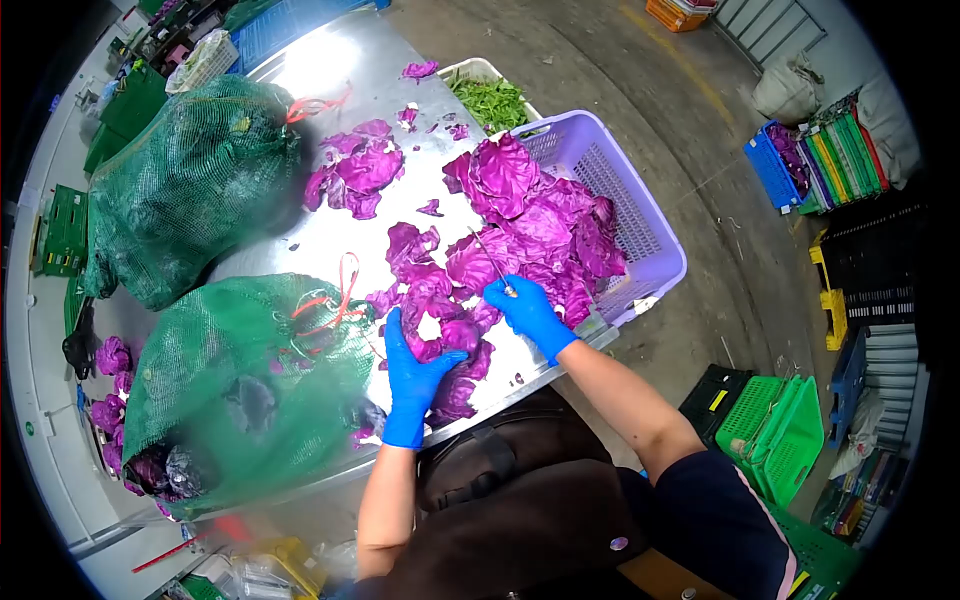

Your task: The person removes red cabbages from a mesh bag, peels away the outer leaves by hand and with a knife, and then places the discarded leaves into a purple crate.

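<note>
My left hand (413,375), in a blue glove, cups the near left side of a red cabbage (460,336), its thumb and fingers wide apart against it. A pale cut patch shows beside the cabbage. My right hand (532,312), gloved in blue too, is closed round the handle of a knife (490,255). Its thin blade points up and left over a heap of loose purple cabbage leaves (540,225). More leaves (428,280) lie under and around both hands on the metal table (440,205).
Two green mesh sacks (190,180) lie on the left, the nearer one (270,400) partly see-through. A purple crate (640,225) stands at the table's right edge, beside a white basket (478,68) of green leaves. Green crates (775,425) sit on the floor at right.
</note>
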